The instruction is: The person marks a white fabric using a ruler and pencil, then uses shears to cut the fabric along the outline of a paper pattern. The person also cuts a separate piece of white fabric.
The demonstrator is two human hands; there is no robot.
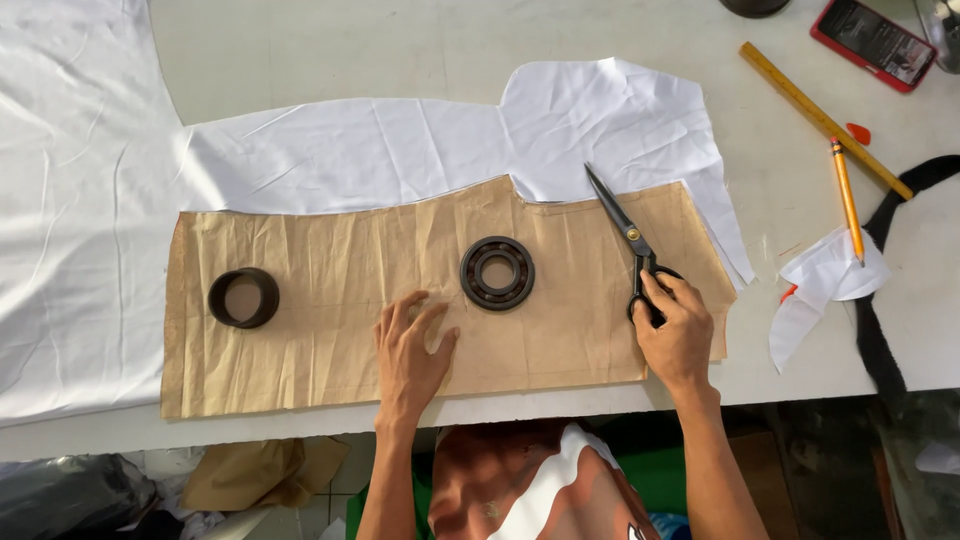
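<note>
Left hand (412,352) is pressed flat with fingers spread open on the brown paper pattern (330,330) lying over white fabric (400,150) on the table (300,50), while right hand (675,330) has its fingers closed through the black scissors (625,235) at the pattern's top edge, bearing ring (497,273) between them.

The paper pattern (330,300) lies on the cloth (400,140), on the table (400,50). On the pattern, a ring (243,297) sits at nine o'clock of the bearing (497,273); the scissors (630,245) lie at three, the ruler (822,118) and pencil (847,198) at two
</note>
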